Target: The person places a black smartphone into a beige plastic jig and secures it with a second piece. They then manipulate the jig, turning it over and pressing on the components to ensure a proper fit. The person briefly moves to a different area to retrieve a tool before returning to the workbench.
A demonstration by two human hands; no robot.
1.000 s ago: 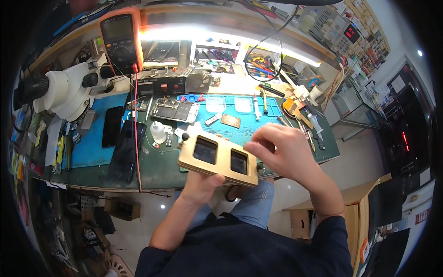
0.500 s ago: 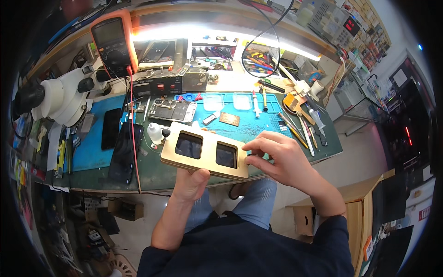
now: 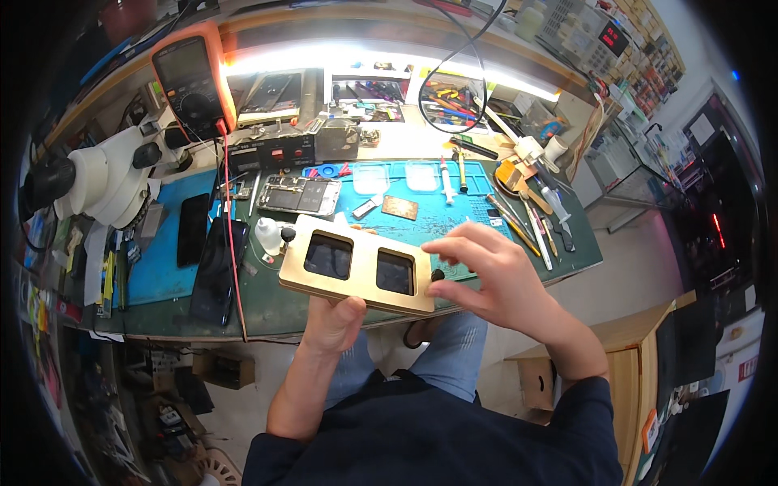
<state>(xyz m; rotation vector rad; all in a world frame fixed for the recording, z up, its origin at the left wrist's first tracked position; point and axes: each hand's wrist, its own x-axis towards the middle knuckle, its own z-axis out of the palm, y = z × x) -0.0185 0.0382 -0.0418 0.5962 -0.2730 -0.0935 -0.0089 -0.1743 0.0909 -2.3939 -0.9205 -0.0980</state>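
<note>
My left hand (image 3: pixel 335 322) grips a gold metal clamp fixture (image 3: pixel 365 264) from below, its thumb along the near edge. The fixture is tilted above the bench front, and dark glass shows through its two square windows. A black knob (image 3: pixel 438 275) sticks out of its right end, another black knob (image 3: pixel 288 234) out of the left. Around the right knob, my right hand (image 3: pixel 494 271) has its fingers apart, with the thumb close beneath the knob; whether it touches cannot be made out.
A blue work mat (image 3: pixel 444 219) carries an opened phone (image 3: pixel 298 196), a copper-coloured plate (image 3: pixel 400 208) and a syringe (image 3: pixel 446 182). A white bottle (image 3: pixel 268 236) stands beside the fixture. Dark phones (image 3: pixel 219 271), a microscope (image 3: pixel 109 178) and an orange multimeter (image 3: pixel 193 85) are left; tweezers and brushes (image 3: pixel 531 223) right.
My right hand's fingers have spread from the right knob, which now shows more plainly between them. The left hand still holds the fixture, nearly in place; the view has shifted slightly.
</note>
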